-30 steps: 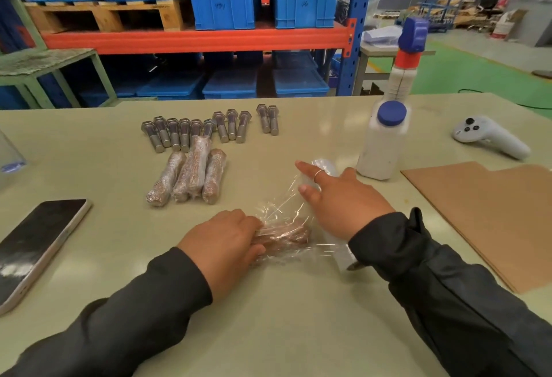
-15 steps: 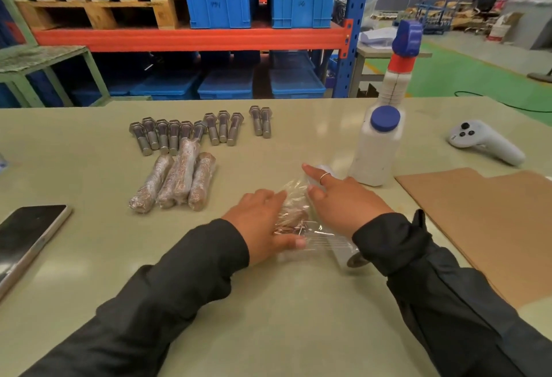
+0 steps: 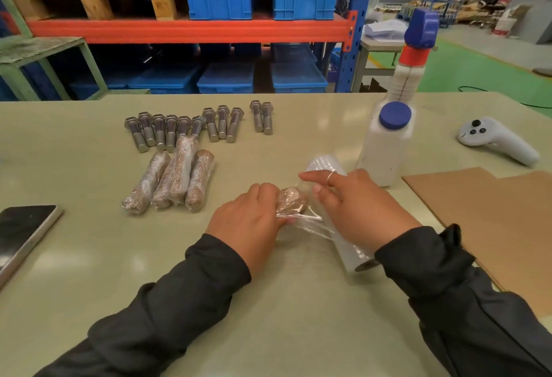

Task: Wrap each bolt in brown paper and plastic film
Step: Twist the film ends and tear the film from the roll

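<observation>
the left hand (image 3: 248,221) curls over the paper-wrapped bolt (image 3: 291,199), its fingertips pinching it against the table (image 3: 268,317) — judged, so it can turn without slipping while film goes on. only the bolt's far end shows past those fingers. the right hand (image 3: 355,203) lies flat on the film roll (image 3: 349,248), fingers straight and spread, probably braking the roll so the plastic film (image 3: 310,221) stays taut; the film stretches between the two sets of fingertips. beyond the left fingers lie the wrapped bolts (image 3: 173,179), and further off the bare bolts (image 3: 191,126) — finished apart from waiting. brown paper (image 3: 493,212) sits outside the right wrist, within reach.
</observation>
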{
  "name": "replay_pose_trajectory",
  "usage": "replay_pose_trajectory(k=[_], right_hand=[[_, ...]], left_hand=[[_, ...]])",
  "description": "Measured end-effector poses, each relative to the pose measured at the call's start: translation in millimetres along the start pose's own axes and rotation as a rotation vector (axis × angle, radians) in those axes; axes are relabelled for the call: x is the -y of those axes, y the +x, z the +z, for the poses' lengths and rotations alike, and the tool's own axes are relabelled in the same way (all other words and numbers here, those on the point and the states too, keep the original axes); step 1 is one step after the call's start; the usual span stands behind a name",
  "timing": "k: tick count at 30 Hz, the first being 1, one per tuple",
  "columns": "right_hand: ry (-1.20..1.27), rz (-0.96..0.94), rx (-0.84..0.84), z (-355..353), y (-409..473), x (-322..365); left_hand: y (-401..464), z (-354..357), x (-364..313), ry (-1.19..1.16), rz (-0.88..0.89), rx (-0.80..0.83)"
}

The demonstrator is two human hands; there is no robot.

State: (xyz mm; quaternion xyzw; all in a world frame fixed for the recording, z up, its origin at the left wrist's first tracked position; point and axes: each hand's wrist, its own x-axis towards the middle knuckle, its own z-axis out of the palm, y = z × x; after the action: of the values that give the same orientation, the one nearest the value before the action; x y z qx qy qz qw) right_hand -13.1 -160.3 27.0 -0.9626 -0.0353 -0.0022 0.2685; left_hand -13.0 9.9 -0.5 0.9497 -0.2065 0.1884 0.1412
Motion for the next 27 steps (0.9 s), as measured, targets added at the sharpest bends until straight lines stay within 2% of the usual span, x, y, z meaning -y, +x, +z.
replay_pose_trajectory(k=[4,11,15,20,23,27], right_hand=[[0.093,-0.048,-0.068,-2,-3,-1],[0.185,-0.124,-0.181,17,-10,24],[0.182,-0.157,-0.245,21,-15,34],[0.388,-0.232,-0.23,28,-16,37],[0.485,-0.286,-0.196,30,-19,43],[0.617,-0.247,-0.121,34,-23,42]], left_hand=[[1,-5,-3,-0.15,-0.053,-0.084],[-1,-17,-11,-0.565,-0.052,-0.246],[-5,-21,-17,-0.724,-0.041,-0.277],[-8,-26,-26,-0.931,0.042,-0.263],[-5,-28,-28,-1.022,-0.018,-0.338],[-5,-23,-26,-1.042,-0.056,-0.383]])
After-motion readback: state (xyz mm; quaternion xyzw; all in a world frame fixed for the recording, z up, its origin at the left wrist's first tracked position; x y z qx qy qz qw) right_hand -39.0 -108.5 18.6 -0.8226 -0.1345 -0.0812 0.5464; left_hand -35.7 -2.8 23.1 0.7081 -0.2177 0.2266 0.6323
